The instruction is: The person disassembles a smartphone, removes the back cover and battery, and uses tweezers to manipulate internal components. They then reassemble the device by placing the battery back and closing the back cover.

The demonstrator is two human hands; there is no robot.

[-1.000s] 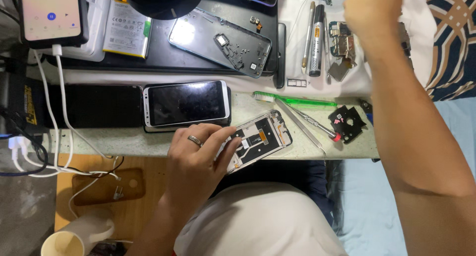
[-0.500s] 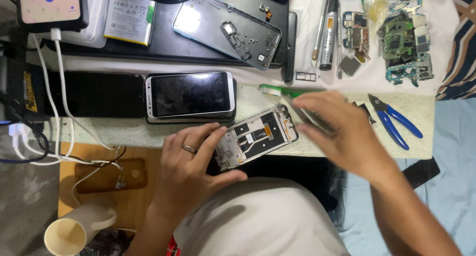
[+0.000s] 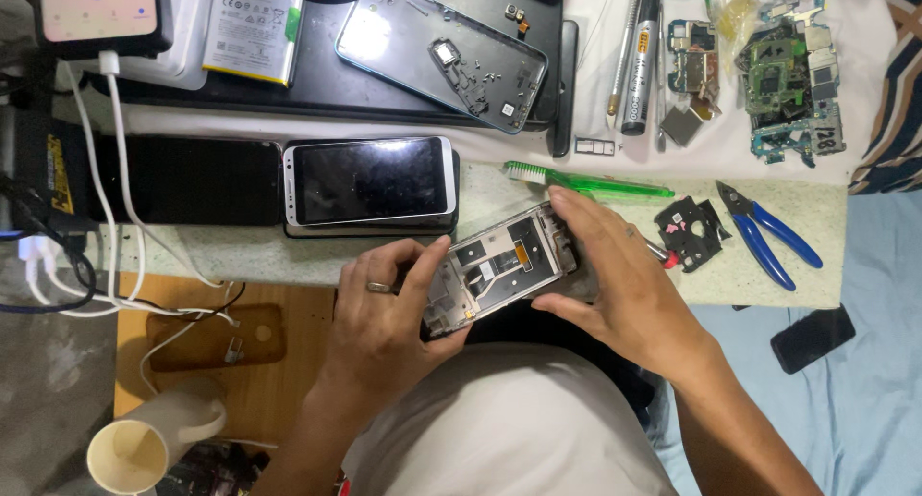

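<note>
Both hands, the left hand and the right hand, gripped the opened phone by its edges at the table's 6 o'clock edge; it looked light, thin, stiff and fragile inside.

**Bench surface and what sits on it**

Speckled pale-green worktop spans the frame's middle band. On it, left to right: black phone at left, white-framed phone stacked on a dark one at centre, green toothbrush right of centre, small black bracket part, blue-handled pliers at right. Upper band: black mat carrying an open phone back shell and a battery; circuit boards lie upper right on white cloth.
</note>
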